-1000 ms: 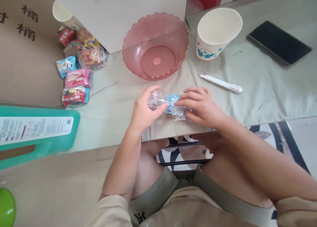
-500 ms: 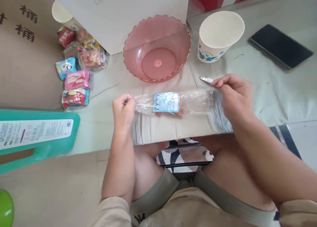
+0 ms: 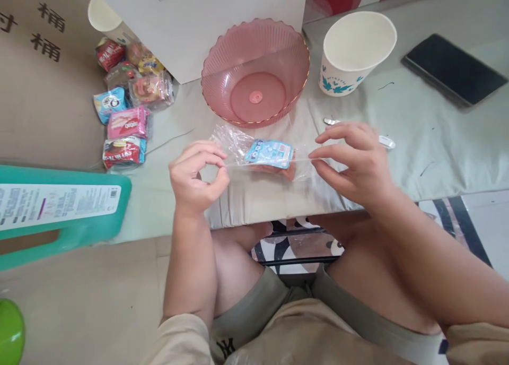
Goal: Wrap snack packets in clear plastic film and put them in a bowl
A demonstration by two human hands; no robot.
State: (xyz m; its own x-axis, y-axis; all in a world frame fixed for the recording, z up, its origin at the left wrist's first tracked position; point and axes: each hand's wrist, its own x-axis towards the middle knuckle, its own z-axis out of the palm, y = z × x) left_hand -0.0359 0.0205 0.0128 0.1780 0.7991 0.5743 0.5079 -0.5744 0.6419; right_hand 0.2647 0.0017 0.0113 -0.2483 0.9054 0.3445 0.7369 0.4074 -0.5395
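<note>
A clear plastic wrapper with a blue label lies on the pale cloth, something reddish-orange inside it. My left hand pinches one end of a taut, thin clear plastic edge, thumb against fingertips. At its other end my right hand pinches with thumb and fingers, the other fingers raised. This edge runs straight across the front of the label; I cannot tell whether it belongs to the wrapper or is a separate strip. Behind my right hand lies a small white-handled knife, its middle hidden by the fingers.
Behind the wrapper stands a pink fluted bowl, with a paper cup and a black phone to its right. Several packaged snacks are piled at left beside a cardboard box. A green container stands nearer me.
My right hand has let go of the knife, now on the cloth, and moved left to pinch the plastic. My left hand has shifted its grip, and the wrapper lies tilted and less stretched.
</note>
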